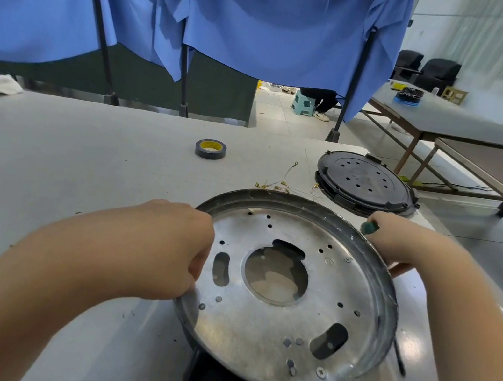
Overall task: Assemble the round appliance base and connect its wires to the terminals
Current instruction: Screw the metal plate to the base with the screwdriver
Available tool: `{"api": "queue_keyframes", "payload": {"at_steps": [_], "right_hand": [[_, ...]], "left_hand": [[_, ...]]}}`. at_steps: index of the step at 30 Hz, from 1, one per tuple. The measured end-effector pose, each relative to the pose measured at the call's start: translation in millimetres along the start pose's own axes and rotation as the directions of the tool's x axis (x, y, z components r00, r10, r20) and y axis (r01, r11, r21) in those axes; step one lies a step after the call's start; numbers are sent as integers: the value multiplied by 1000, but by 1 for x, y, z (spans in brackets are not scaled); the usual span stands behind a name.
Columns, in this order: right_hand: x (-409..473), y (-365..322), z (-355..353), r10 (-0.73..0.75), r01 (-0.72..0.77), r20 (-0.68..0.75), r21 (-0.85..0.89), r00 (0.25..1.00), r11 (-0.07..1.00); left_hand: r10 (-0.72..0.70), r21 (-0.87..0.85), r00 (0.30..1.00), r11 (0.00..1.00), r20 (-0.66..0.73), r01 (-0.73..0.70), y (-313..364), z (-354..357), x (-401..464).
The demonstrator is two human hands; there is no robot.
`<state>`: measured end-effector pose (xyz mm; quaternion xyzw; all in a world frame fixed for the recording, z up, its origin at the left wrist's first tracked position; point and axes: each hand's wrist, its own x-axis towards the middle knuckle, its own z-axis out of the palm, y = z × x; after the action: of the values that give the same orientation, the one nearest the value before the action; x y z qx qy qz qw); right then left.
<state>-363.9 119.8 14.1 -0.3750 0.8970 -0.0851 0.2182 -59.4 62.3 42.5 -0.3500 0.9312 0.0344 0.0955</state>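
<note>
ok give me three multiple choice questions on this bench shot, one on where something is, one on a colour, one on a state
1. Where does the roll of tape lie?
A. on the table beyond the metal base
B. inside the metal base
C. on the black round cover

2. What colour is the tape roll's inner core?
A. red
B. yellow
C. white

3. How is the metal base being held?
A. lying untouched
B. lifted by one hand only
C. gripped at its rim by both hands

Answers:
1 A, the tape sits on the table further from the person than the base.
2 B, the core inside the grey roll shows yellow.
3 C, the left hand grips the near-left rim and the right hand holds the far-right rim, with a green-handled tool in it.
</note>
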Motion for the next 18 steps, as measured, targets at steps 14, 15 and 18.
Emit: {"api": "queue_keyframes", "payload": {"at_steps": [14, 15, 18], "right_hand": [[-50, -36, -33, -285, 596, -620, 377, 731, 709], [-57, -41, -32, -275, 626, -635, 430, 722, 651], [-73, -56, -24, -320, 694, -635, 516, 703, 502]], "left_hand": [[5, -11, 999, 1000, -35, -6, -3, -1, 1], [2, -12, 999, 1000, -41, -2, -3, -1, 2], [-16, -8, 999, 1000, -45, 15, -3, 1, 6]]}}
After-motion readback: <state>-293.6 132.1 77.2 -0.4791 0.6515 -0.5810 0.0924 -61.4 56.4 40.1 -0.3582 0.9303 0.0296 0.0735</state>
